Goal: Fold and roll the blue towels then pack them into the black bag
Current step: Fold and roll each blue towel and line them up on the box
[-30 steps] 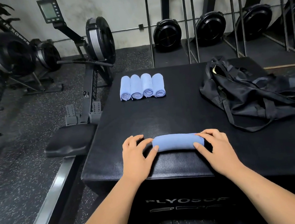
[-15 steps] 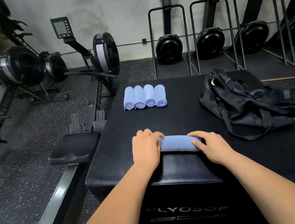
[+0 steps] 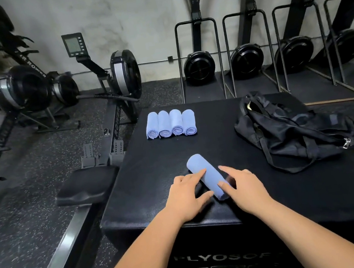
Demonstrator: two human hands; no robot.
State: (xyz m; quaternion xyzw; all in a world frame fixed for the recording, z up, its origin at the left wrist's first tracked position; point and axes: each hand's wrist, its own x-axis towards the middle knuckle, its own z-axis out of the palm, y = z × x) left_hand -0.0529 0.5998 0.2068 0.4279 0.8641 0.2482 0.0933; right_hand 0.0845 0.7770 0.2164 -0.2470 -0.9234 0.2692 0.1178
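A rolled blue towel [image 3: 205, 176] lies slanted on the black plyo box [image 3: 145, 171], between the left hand [image 3: 187, 197] and the right hand [image 3: 246, 186]. Both grips are wide, with straight fingers touching its sides. Four rolled towels [image 3: 170, 123] sit in a row beyond it, and the black bag [image 3: 294, 132] lies to the right.

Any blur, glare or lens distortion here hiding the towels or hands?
Head view: wide-angle bowing at the edges, top-left corner smeared; centre sharp, with rolled towel, left hand, right hand and four finished rolls clear; faint sheen on the box, no harsh glare; black bag folds lost in dark.
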